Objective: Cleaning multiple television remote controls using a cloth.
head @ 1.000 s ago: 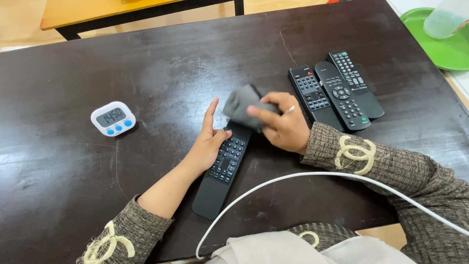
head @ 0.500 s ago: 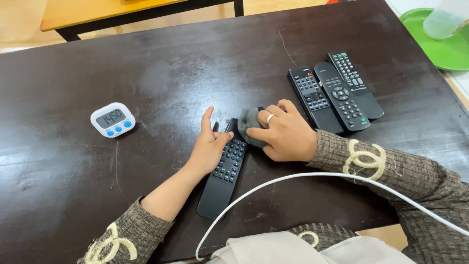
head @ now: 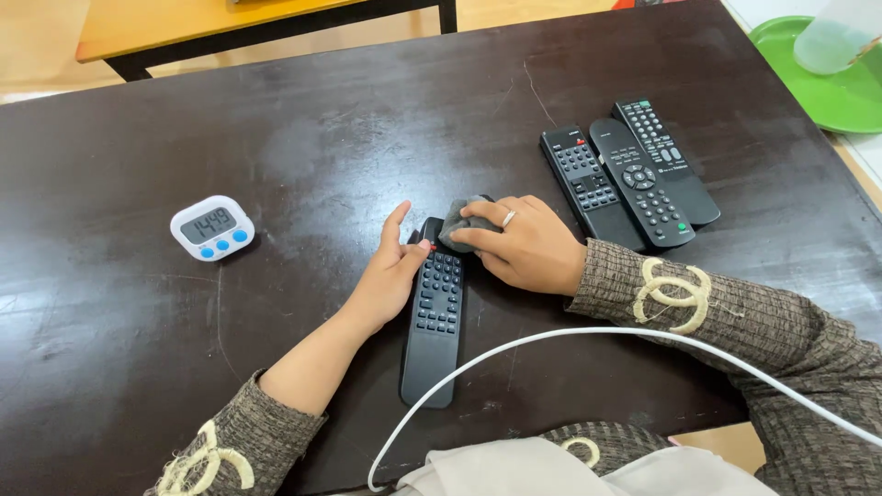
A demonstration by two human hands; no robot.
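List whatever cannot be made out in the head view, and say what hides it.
- Top end of the long black remote: head view, covered by the grey cloth and the right hand.
- Most of the cloth: bunched under the right hand's fingers.
- Clear container on the green tray: cut off by the top right edge.
- Button markings on the three remotes: too small.
- Left hand: its palm faces down, hidden.

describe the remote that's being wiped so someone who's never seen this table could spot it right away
On the dark table, look near the front edge, between the white timer on the left and three remotes lying side by side on the right. The long black remote lies alone there, steadied by the left hand, while the right hand presses a grey cloth on its top end.
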